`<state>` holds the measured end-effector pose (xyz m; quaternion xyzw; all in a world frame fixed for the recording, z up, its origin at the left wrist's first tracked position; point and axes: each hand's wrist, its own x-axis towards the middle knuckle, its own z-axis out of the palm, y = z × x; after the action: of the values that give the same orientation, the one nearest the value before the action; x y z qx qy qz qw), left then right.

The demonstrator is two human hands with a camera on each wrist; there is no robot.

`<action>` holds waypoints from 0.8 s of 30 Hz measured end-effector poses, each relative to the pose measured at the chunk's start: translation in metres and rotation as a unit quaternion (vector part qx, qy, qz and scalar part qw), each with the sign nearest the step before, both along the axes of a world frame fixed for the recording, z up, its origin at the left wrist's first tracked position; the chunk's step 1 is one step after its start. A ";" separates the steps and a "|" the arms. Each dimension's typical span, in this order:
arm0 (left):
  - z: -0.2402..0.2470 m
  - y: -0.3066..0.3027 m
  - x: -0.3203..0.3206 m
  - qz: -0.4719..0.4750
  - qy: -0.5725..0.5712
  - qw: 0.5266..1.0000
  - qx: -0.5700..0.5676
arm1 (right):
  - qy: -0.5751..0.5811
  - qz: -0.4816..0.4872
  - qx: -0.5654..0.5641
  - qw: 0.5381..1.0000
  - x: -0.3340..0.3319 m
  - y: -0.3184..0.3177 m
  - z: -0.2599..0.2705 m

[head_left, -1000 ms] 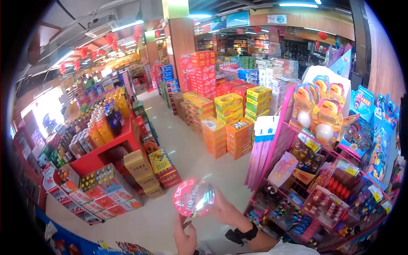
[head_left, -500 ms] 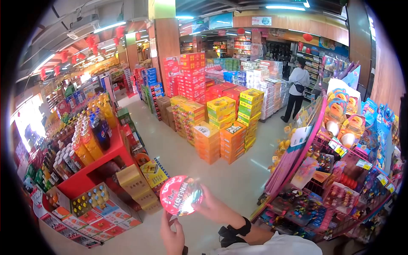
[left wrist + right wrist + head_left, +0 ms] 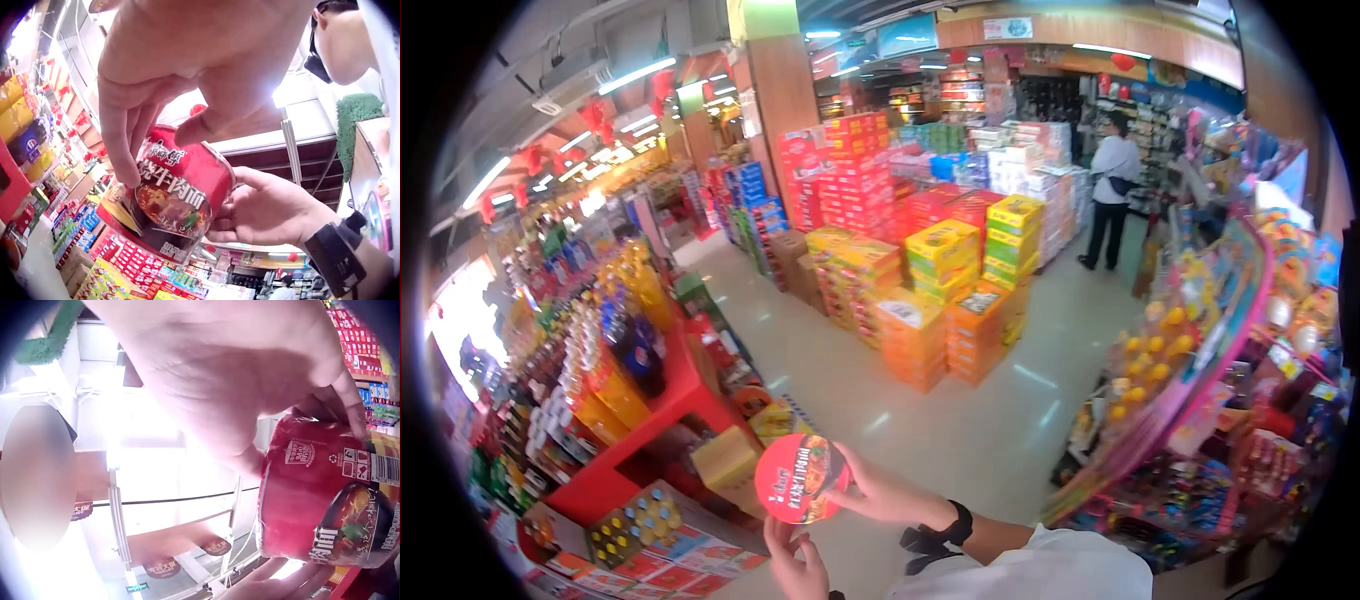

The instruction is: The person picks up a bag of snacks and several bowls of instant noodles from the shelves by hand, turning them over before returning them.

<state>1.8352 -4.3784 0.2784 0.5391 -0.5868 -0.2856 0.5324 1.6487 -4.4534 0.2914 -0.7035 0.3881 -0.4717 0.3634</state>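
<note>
A red noodle tub (image 3: 788, 478) is held at its side by the right grip (image 3: 888, 492) and steadied at its lower edge by the left grip (image 3: 798, 568). It can be judged light, thin-walled and slick in its wrapper, best taken round the sides without squeezing. Orange cartons (image 3: 915, 345) are stacked well beyond both grips; bottles (image 3: 600, 395) are lined up to their left.

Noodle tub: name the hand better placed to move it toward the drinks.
Probably the left hand, farther left toward the red drinks stand; the right hand holds the noodle tub from the right.
</note>
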 end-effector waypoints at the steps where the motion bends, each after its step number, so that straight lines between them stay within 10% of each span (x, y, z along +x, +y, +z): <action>1: 0.003 -0.021 0.012 0.002 -0.006 1.000 0.024 | -0.015 0.015 0.003 1.000 0.006 -0.023 0.003; 12: 0.006 -0.213 0.107 0.095 0.011 0.994 0.057 | 0.072 0.023 -0.090 0.993 0.088 -0.228 -0.013; 15: -0.002 -0.253 0.127 0.106 0.098 0.985 0.090 | -0.028 0.127 0.133 0.983 0.110 -0.259 -0.014; 24: -0.042 -0.418 0.235 0.123 -0.023 0.988 0.091 | 0.018 0.088 0.133 0.987 0.210 -0.396 -0.046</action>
<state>2.0703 -4.7964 0.2363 0.6593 -0.4999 -0.2579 0.4990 1.8584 -4.8493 0.2452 -0.6885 0.3902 -0.3697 0.4868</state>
